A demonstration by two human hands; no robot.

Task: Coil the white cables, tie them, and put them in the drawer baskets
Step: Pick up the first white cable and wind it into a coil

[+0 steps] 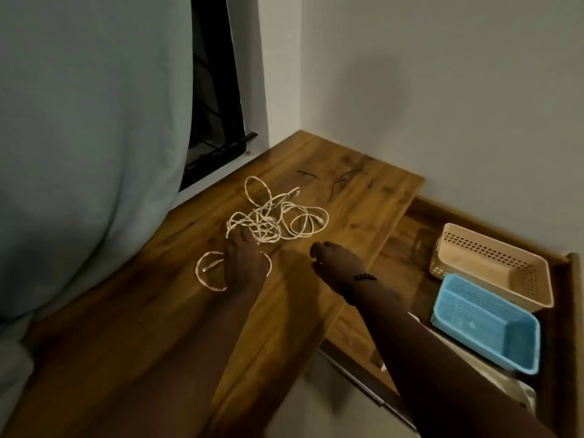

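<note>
A tangle of white cables (278, 216) lies on the wooden desktop (363, 210), with one loop (202, 273) trailing toward me. My left hand (243, 263) rests on the near edge of the tangle, fingers down among the strands; whether it grips them is unclear. My right hand (335, 263), with a dark bead bracelet at the wrist, hovers just right of the cables, fingers curled and holding nothing. In the open drawer on the right sit a beige perforated basket (518, 279) and a blue mesh basket (505, 339). Both baskets look empty.
Thin dark ties (341, 180) lie on the desktop beyond the cables. A pale curtain (94, 153) hangs at the left beside a dark window (215, 105). White walls close the corner behind. The drawer's wooden rim (572, 311) runs along the right.
</note>
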